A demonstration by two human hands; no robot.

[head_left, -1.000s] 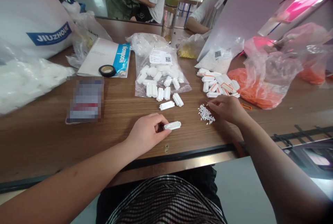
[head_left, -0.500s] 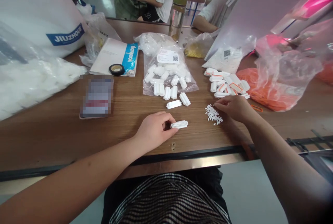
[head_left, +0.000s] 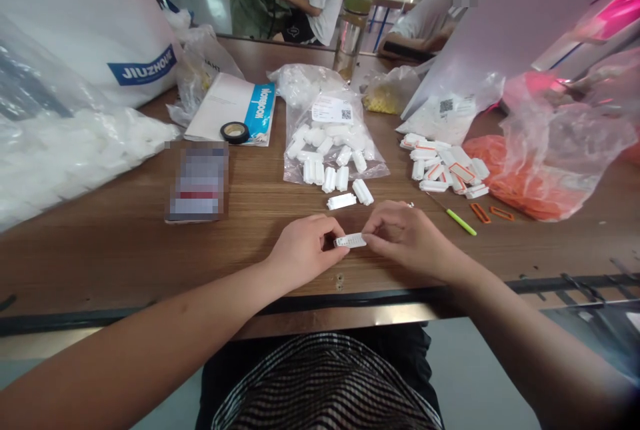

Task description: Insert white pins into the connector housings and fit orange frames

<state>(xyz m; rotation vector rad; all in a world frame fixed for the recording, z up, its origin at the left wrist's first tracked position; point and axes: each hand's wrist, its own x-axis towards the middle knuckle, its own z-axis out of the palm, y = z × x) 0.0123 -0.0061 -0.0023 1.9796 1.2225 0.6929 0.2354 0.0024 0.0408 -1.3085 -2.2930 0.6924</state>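
My left hand (head_left: pixel 307 250) pinches a white connector housing (head_left: pixel 351 241) between thumb and fingers, just above the wooden table. Rows of small holes show on its upper face. My right hand (head_left: pixel 405 237) is closed in a pinch at the housing's right end. Whatever lies between its fingertips is hidden or too small to make out. Behind the right hand, a few tiny white pieces (head_left: pixel 411 205) peek out; the hand covers the rest of that pile. Two white housings, one lying crosswise (head_left: pixel 341 201) and one slanted (head_left: pixel 363 192), rest beyond my hands.
A clear bag (head_left: pixel 330 130) of white housings stands behind. To the right are a pile of housings with orange parts (head_left: pixel 445 163), a green-handled pick (head_left: pixel 461 222), loose orange frames (head_left: pixel 480 213) and a bag of orange parts (head_left: pixel 530 180). Left: a phone (head_left: pixel 197 183), notebook (head_left: pixel 215 107) and tape roll (head_left: pixel 235 132).
My right hand has moved left from the pile of tiny white pieces to the housing's right end. The green-handled pick has come into sight. My left hand still holds the housing.
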